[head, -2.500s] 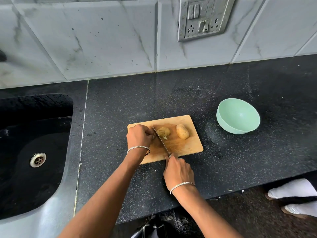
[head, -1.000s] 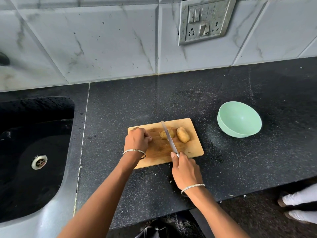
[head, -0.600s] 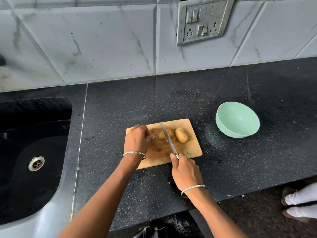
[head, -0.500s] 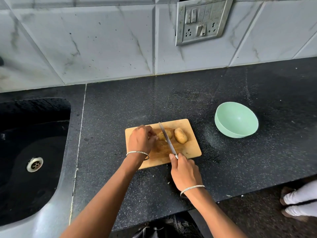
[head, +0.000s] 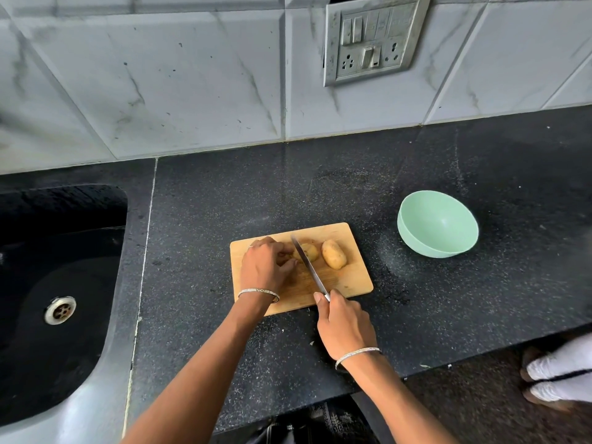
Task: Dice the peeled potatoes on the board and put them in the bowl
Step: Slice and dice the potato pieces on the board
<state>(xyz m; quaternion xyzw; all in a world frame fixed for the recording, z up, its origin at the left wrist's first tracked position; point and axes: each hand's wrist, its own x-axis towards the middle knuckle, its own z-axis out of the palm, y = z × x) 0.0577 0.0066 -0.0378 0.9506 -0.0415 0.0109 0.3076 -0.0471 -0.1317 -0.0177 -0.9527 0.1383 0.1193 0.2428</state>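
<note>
A wooden cutting board (head: 349, 280) lies on the black counter. Two potatoes rest on its far half: a whole one (head: 333, 254) on the right and a left one (head: 311, 251) partly hidden by the blade. My left hand (head: 264, 265) presses down on the left potato's near side, fingers curled over it. My right hand (head: 344, 325) grips the handle of a knife (head: 309, 269), whose blade lies across the left potato, tip pointing away. A mint green bowl (head: 416, 241) stands empty to the right of the board.
A black sink (head: 61, 277) with a steel drain is sunk into the counter at the left. A tiled wall with a switch plate (head: 368, 40) runs behind. Another person's feet in white (head: 557, 373) stand on the floor at lower right.
The knife blade shifted slightly left onto the left potato. My left hand slid right and closed over that potato. The right-hand potato and bowl stayed put.
</note>
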